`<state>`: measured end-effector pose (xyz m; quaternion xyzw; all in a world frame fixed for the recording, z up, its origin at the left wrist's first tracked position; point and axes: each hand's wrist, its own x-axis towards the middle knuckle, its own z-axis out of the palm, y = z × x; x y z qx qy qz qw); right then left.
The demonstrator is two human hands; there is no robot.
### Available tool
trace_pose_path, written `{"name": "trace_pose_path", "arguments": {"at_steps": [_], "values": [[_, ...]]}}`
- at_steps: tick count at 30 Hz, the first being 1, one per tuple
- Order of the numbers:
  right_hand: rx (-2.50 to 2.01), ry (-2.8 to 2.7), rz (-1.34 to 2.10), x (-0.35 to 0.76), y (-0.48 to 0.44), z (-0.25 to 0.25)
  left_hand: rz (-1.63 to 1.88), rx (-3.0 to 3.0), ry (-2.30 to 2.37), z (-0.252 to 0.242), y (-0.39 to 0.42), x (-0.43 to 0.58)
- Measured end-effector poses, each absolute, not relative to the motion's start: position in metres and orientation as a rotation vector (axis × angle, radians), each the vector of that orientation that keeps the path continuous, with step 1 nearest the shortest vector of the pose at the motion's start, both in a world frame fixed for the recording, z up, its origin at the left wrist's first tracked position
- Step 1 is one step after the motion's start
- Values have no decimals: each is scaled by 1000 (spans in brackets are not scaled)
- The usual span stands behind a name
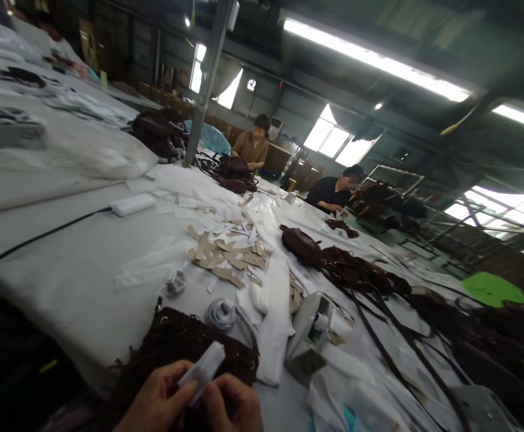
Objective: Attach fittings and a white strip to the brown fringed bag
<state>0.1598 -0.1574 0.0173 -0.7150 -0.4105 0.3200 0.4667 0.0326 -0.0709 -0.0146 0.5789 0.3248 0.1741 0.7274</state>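
Observation:
Low in the view, my left hand (165, 393) and my right hand (232, 402) pinch a white strip (205, 366) between them, the left on its near side and the right at its lower end. Its upper end points away from me; whether it is paper or cloth I cannot tell. Beneath both hands lies a dark brown bag (199, 333) with brass eyelets and fringe. Just beyond the bag sits a rolled pale band (221, 314), with a smaller grey roll (176, 283) to its left.
Brown paper scraps (226, 255) litter the white table (77, 264). A tape dispenser (309, 336) stands to the right, near brown bags and straps (361, 270). A white power strip (132, 204) lies at left. A metal post (208, 84) rises behind. Co-workers (250, 147) sit farther back.

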Motion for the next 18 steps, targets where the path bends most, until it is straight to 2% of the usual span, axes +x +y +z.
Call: {"name": "trace_pose_path", "arguments": {"at_steps": [8, 18], "values": [[-2081, -945, 742, 160, -147, 7, 371, 1335, 729, -9, -73, 30], [-2117, -908, 863, 161, -142, 17, 326, 1161, 660, -21, -66, 38]]}}
